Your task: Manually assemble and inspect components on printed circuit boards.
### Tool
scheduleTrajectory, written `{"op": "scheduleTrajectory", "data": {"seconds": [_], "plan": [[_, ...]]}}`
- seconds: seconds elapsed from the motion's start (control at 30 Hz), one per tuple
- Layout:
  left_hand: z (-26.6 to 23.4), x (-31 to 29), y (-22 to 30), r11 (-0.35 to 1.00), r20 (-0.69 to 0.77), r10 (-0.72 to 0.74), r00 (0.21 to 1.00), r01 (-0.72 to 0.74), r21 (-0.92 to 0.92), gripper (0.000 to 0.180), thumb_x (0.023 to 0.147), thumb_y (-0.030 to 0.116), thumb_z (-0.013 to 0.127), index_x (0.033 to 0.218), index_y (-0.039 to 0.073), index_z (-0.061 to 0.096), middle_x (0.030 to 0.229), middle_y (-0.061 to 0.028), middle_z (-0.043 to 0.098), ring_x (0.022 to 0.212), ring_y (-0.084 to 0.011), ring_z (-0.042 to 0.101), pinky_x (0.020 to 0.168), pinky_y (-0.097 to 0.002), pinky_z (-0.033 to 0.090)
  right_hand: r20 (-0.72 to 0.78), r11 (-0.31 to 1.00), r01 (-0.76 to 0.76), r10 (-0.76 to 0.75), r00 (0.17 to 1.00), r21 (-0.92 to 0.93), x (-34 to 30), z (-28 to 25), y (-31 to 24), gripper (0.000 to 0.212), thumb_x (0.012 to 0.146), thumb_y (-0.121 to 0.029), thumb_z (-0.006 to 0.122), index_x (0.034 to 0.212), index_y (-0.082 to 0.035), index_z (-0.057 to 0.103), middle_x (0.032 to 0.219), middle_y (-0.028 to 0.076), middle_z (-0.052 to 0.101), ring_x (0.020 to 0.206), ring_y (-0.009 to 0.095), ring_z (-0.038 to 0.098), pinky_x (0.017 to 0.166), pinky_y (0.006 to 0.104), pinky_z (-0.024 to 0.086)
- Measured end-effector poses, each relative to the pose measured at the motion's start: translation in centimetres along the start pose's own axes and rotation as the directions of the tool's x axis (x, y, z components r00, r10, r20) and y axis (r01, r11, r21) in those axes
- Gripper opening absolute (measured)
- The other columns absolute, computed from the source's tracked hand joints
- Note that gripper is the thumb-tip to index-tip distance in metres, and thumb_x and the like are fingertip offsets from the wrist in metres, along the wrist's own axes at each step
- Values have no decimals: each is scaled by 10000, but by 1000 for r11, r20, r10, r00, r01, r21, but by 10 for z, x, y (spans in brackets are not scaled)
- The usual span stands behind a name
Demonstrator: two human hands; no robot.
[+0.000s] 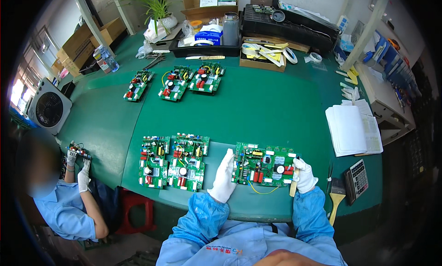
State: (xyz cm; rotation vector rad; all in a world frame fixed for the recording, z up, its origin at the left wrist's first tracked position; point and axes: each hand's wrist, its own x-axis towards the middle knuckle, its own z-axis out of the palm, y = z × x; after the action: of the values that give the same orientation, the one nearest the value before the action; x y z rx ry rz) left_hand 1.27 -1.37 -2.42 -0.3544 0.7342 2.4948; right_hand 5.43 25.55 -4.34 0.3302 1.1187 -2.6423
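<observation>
A green circuit board (270, 164) with red, white and black parts and a loose yellow wire lies in front of me, at the table's near edge. My left hand (223, 177), in a white glove, rests along the board's left edge with its fingers stretched out. At the right edge, my gloved right hand (304, 175) has its fingers curled round a flat beige stick (293, 188) and touches the board's corner. Left of my left hand stand two more board groups, one circuit board (154, 162) beside another circuit board (188, 162).
Three circuit boards (202, 78) sit farther back. To the right are a brush (337, 194), a calculator (357, 181) and papers (347, 130). A black tray (179, 49) and tape box (262, 61) line the back. At left, a co-worker (69, 206) handles a board near a fan (49, 107).
</observation>
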Motion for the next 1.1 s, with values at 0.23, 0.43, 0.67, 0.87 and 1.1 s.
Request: {"op": "scheduleTrajectory", "data": {"seconds": [0.23,0.43,0.67,0.87,1.1], "plan": [[13,5,7,998,74,42,996,-46,53,400,991,361,397,1214,61,541,1148,-59,619,987,-157,611,844,-314,500,-136,995,96,-98,986,-18,5,11,5,281,926,-248,531,1093,-24,563,773,29,598,430,49,441,370,174,333],[6,12,8,996,14,84,996,-85,36,402,962,345,441,1183,29,556,1147,-98,619,1036,-240,600,908,-374,465,-116,940,241,-275,954,-242,0,9,13,304,993,-329,417,1117,-102,577,746,23,619,398,50,428,344,178,312],[12,4,2,987,24,139,990,-140,77,353,963,323,471,1147,40,575,1100,-67,638,983,-195,620,866,-333,488,191,976,13,-55,980,216,-5,7,7,344,994,-296,422,1208,-61,556,895,7,640,539,27,501,402,164,368],[7,3,1,981,24,177,984,-178,83,345,956,313,489,1150,39,566,1108,-67,627,992,-194,612,865,-335,485,445,945,190,-295,846,266,-5,-13,22,401,943,-96,520,1335,-46,456,1261,73,540,1105,107,519,959,272,438],[9,3,3,982,9,179,984,-179,65,357,944,316,503,1158,34,558,1121,-74,619,999,-205,609,875,-343,479,200,976,43,-86,976,212,-3,6,11,308,956,-191,492,1239,-73,521,1015,23,573,726,64,478,599,212,376]]}}
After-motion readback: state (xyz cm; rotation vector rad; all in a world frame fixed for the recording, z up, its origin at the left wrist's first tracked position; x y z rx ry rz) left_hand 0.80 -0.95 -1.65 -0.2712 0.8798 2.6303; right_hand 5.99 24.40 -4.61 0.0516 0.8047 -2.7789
